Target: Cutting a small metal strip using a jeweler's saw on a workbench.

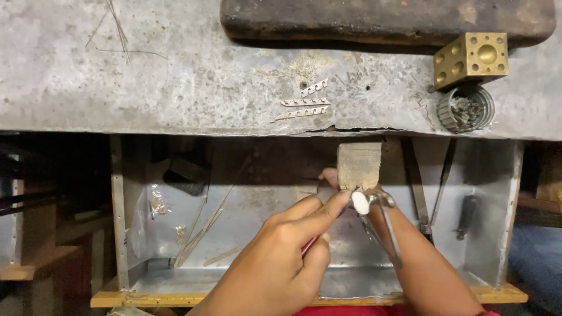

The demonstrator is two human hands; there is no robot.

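Scarred grey metal workbench (175, 76) spans twelve o'clock; below, the left hand (281, 257) pinches a red-handled tool (310, 244) while the right hand (410, 257) grips steel pliers (377, 225) against the worn wooden bench peg (358, 165), apparently mid-shaping; steadiness matters next.

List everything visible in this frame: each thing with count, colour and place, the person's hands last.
Dark worn wooden block: one, top of bench.
Brass dapping cube with round hollows: one, upper right.
Ribbed grey metal cup: one, below the cube.
Notched silver metal strips: three, bench centre.
Wooden bench peg: one, tan, bench edge.
Metal pliers: one, silver, below the peg.
Clear plastic bag: one, left of metal tray.
Left hand: fingertips at pliers' tip.
Right hand: holding pliers.
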